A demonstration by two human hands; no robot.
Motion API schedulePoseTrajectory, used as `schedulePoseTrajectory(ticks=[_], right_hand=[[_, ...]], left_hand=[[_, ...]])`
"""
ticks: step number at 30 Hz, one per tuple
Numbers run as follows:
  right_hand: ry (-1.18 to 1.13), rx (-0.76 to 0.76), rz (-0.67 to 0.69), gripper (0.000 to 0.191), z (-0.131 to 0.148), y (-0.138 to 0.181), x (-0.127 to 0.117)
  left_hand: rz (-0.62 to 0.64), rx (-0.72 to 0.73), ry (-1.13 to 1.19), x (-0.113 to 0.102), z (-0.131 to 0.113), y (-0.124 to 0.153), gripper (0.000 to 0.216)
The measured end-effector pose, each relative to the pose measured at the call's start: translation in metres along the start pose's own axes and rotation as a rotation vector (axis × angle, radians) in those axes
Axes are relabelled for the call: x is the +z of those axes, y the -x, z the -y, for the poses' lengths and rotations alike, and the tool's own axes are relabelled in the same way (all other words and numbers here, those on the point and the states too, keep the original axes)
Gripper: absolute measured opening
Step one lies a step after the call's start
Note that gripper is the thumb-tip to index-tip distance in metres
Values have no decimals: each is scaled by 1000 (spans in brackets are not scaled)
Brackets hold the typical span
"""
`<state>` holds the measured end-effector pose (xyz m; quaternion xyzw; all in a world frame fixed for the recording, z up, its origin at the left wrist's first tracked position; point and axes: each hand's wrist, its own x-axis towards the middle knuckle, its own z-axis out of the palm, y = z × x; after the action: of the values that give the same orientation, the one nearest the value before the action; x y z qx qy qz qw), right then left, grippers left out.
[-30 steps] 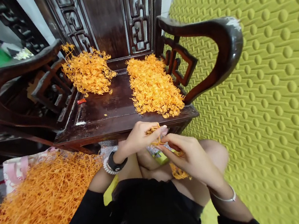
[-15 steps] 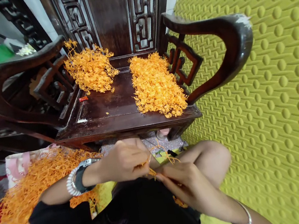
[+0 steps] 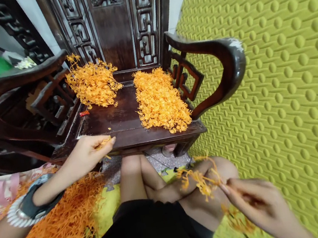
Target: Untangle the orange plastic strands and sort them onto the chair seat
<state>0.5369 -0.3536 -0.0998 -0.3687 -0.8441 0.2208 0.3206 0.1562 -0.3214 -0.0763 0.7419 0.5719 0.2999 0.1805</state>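
Left hand: fingertips pinched on a small orange sprig, hovering at the front-left corner of the chair seat.
Right hand: blurred, fingers nipped together on an orange strand cluster over the right knee (well clear of the seat).
Cluster axis: roughly left-right, loose ends trailing leftward from the fingers.
Sprig: tip pointed right along the front edge.
Technique, my call: pinch close to the joint and pull straight along the strand, keeping the tangle slack.

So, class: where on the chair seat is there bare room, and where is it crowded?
Bare: the seat strip between the left heap and the right heap, widening forward to the left hand, which pinches a strand. Crowded: its right side and back left corner. The right hand, off the seat, grips a cluster.
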Motion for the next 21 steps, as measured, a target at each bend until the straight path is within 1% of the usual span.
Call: schedulePoseTrajectory(ticks=[1, 3, 6, 8, 9, 11, 13, 15, 17, 19, 20, 21], right_hand=[[12, 29, -34, 34, -4, -1, -1], [23, 110, -93, 34, -11, -4, 3], [16, 233, -154, 35, -18, -10, 15], [-4, 289, -208, 35, -20, -13, 20], [-22, 307, -238, 35, -21, -13, 21], [-77, 332, -298, 35, -23, -13, 20], [-141, 348, -344, 35, -25, -12, 17], [-199, 361, -379, 35, -27, -11, 13], [-238, 377, -404, 35, -30, -12, 11], [-263, 390, -412, 35, -33, -14, 9], [-274, 394, -400, 35, -35, -16, 9], [-283, 392, -377, 34, -37, -18, 9]], left_hand=[[8, 31, -59, 4, -1, -10, 41], [-4, 126, -192, 21, -7, -38, 37], [-16, 267, -333, 58, -19, -96, 30], [-19, 337, -372, 82, -23, -139, 32], [-13, 352, -384, 93, -24, -161, 35], [19, 333, -368, 112, -22, -197, 41], [59, 279, -294, 127, -17, -223, 45], [60, 233, -196, 137, -13, -233, 50], [-23, 208, -89, 141, -14, -228, 50], [-122, 244, 54, 140, -24, -208, 43], [-121, 297, 145, 138, -32, -193, 40], [-70, 364, 238, 135, -42, -176, 40]])
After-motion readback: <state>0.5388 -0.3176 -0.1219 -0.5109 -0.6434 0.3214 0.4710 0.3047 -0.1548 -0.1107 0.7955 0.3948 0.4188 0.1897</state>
